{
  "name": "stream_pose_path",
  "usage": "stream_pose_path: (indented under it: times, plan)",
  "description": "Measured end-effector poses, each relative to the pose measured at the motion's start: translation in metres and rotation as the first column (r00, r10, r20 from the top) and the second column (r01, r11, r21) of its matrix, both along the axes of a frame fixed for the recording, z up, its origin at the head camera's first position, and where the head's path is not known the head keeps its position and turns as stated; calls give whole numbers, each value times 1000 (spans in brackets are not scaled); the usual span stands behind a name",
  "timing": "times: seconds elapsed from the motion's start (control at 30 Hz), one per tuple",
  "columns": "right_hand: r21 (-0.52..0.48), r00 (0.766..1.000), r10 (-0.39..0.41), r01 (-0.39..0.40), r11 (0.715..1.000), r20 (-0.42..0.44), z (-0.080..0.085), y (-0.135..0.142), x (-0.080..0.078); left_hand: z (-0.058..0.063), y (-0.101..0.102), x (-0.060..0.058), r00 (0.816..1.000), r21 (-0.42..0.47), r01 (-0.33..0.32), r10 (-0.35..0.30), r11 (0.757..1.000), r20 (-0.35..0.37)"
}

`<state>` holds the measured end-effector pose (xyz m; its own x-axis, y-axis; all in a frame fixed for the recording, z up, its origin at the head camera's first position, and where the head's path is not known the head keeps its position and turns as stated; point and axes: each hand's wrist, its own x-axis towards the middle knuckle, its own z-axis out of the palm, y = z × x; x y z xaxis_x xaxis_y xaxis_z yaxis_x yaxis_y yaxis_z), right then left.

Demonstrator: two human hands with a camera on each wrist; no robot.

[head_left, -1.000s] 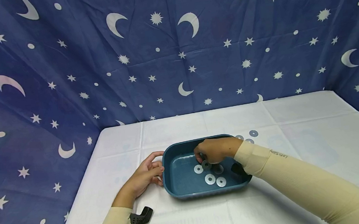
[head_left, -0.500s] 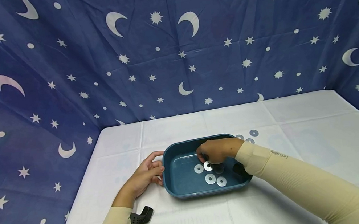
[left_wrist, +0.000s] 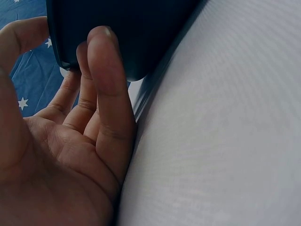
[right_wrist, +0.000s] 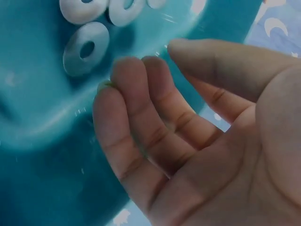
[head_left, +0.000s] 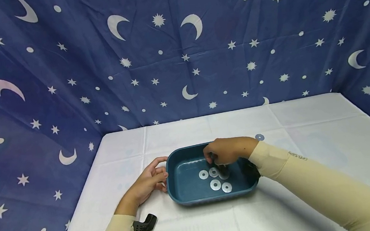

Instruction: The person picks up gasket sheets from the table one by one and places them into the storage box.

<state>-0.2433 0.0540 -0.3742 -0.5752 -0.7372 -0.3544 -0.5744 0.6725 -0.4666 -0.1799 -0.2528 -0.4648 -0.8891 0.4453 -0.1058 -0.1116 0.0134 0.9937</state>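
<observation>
so, washers [head_left: 216, 188]: five metal rings in a loose cluster on the tub floor, just below and to the near side of the right hand [head_left: 221, 152], well across from the left hand [head_left: 149, 181].
tub [head_left: 187, 185]: its long side runs crosswise, from the left fingertips to under the right wrist.
nearer hand: the right, whose fingertips hang close above the farthest rings; the left is outside the tub.
right pose: reaching in from the right, back of the hand up, fingers loosely bent and pointing down, thumb near them; no ring shows in the grasp.
left pose: fingers spread and slightly bent, tips against the tub's left end, wrapped round nothing.
loose washer [head_left: 262, 137]: on the table [head_left: 313, 147], beyond the right wrist; the forearm may hide others.
wrist mount [head_left: 145, 224]: black, on the left wrist.
backdrop [head_left: 157, 107]: blue with moons and stars, beyond both hands.
</observation>
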Motion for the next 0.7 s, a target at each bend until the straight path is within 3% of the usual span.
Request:
stream_pose_path:
  times: [0.2, 0.33, 0.5, 0.7]
  plan:
    - [-77, 1000, 2, -4, 997, -29, 13, 18, 1, 2, 0, 2, 1000, -6, -4, 4, 1000, 0]
    - [-171, 998, -44, 34, 985, -53, 18, 34, 3, 1, -1, 2, 1000, -5, -5, 5, 1000, 1]
    - [-288, 987, -136, 106, 952, -89, 18, 56, 4, 0, -2, 2, 1000, -9, -9, 9, 1000, 2]
    - [-379, 956, -269, 207, 902, -117, 6, 88, 7, -1, -1, 0, 1000, -2, 1, -1, 1000, -2]
